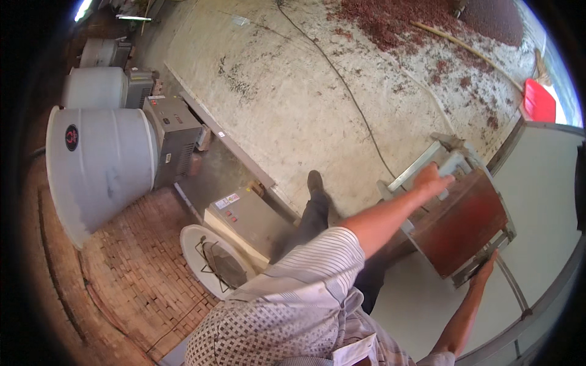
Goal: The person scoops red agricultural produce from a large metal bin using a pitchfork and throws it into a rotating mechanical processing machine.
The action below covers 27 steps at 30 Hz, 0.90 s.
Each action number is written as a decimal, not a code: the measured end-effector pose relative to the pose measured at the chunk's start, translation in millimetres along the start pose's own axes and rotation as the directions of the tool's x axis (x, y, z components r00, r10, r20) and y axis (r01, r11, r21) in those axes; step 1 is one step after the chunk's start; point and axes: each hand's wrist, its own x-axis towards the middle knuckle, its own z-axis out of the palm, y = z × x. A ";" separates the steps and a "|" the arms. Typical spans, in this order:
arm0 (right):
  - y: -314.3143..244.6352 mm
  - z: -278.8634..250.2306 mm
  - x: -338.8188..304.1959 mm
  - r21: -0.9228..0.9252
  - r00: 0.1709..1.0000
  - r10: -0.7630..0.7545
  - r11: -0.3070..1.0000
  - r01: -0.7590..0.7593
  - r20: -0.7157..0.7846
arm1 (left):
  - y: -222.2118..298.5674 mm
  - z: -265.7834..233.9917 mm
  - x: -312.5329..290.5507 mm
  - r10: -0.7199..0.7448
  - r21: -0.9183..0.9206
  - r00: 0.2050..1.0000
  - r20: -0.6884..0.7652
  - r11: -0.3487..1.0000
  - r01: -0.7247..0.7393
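A boxy machine with a grey metal frame and a rust-red panel (pixel 462 229) is at the right, tilted in front of me. My left hand (pixel 434 180) reaches across to its far side and grips it beside a grey rounded part (pixel 453 163). At the machine's near right edge, my right hand (pixel 484 272) is closed round the metal frame, its fingers partly hidden. Whether the machine rests on something or hangs between my hands, I cannot tell.
Large grey drum machines (pixel 101 165) with metal boxes line the left, on a brick floor (pixel 140 256). A round-mouthed unit (pixel 217 259) stands near my leg. A cable (pixel 345 85) crosses the concrete. Dark red grains (pixel 390 27), a wooden pole (pixel 470 52) and a red object (pixel 539 100) lie beyond.
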 end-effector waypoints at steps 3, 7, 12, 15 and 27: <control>-8.5 48.2 -37.8 -0.128 0.998 -0.003 0.992 -0.004 -0.059 | -33.4 -73.5 -0.6 -0.026 -0.008 0.999 -0.039 1.000 0.026; -35.0 137.3 -142.7 -0.068 0.987 -0.152 0.986 0.155 0.053 | -72.8 -185.9 -90.2 -0.028 -0.198 0.980 -0.196 0.980 -0.011; -35.2 245.4 -211.5 -0.224 0.941 -0.250 0.927 0.300 0.227 | -159.4 -290.8 -188.9 -0.185 -0.416 0.887 -0.423 0.909 -0.009; -39.7 321.6 -252.1 -0.206 0.872 -0.316 0.889 0.410 0.373 | -228.2 -335.8 -219.7 -0.244 -0.461 0.746 -0.619 0.882 -0.095; -49.6 612.3 -437.7 -0.322 0.509 -0.236 0.544 0.775 0.828 | -361.1 -512.7 -366.6 -0.546 -0.621 0.296 -0.784 0.685 -0.382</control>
